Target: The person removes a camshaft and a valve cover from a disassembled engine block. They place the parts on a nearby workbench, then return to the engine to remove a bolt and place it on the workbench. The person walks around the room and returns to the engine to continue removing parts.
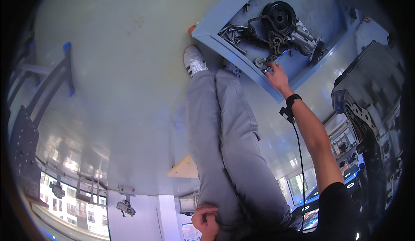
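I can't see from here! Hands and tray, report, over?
Right hand reaching into shallow blue metal tray, fingertips at dark greasy chain. Left hand on grey trouser leg. Nothing blocking.

Dull metal chain (271,36), glossy floor (121,68)

The tray (216,27) is pale blue with a grey inside. In it lie a black pulley (279,17) and a dark grey chain (270,35). The trousers (229,146) are plain grey, the shoe (194,61) white with black stripes, the floor (121,68) pale grey-green.
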`<state>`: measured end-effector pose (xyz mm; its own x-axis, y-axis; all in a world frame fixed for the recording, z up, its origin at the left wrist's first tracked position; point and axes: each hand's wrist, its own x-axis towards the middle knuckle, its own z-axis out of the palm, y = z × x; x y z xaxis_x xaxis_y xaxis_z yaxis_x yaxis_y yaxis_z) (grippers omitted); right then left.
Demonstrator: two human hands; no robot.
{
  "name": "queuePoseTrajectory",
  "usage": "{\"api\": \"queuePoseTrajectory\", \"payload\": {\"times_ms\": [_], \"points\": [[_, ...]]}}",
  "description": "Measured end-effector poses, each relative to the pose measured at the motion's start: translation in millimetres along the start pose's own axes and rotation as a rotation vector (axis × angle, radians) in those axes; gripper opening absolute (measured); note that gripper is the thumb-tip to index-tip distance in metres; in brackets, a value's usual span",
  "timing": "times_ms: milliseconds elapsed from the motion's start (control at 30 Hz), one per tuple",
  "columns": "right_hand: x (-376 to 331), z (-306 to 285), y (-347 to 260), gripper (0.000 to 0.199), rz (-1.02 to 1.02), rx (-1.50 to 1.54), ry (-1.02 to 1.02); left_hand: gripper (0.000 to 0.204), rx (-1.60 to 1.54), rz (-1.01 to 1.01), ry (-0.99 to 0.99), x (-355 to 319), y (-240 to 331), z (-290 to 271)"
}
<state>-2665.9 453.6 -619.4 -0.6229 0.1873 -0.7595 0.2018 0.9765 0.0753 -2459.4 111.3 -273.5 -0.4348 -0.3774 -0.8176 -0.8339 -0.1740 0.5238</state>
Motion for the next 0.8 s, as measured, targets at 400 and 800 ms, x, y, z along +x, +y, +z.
{"api": "queuePoseTrajectory", "payload": {"times_ms": [400,800], "points": [[-1,-21,10,0.027,-0.167,0.323,-0.062,0.012,0.007,0.021,0.017,7,3,-1],[-280,-95,58,0.022,-0.073,0.728,-0.213,0.011,-0.155,0.031,-0.079,12,47,7]]}}
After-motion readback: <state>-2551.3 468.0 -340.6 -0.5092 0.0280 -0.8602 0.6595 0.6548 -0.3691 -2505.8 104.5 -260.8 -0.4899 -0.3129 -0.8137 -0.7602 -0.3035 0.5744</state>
